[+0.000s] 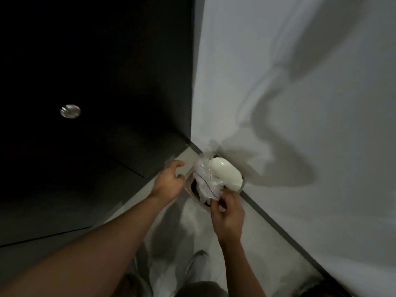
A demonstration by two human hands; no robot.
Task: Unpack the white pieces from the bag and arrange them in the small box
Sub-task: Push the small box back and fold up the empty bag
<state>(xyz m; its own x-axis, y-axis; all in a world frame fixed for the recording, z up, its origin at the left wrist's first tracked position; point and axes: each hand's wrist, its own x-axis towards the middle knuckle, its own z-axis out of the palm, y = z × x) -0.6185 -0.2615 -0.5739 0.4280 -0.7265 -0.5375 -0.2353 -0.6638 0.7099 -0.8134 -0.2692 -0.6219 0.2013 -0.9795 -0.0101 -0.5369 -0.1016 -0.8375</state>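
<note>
Bag (pixel 205 181) crinkly, clear; white piece (pixel 226 173) smooth, rounded.

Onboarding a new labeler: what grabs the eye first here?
The bright white piece in the small box stands out first, in the floor corner between the dark cabinet and white wall. The clear bag lies beside it, pinched at its near end by the right hand; the left hand is at the box's left rim.

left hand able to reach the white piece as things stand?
Probably, but not straight across: the bag, pinched by the right hand, lies between the left hand and the white piece. The piece's top looks uncovered, so reaching over the bag should work.
</note>
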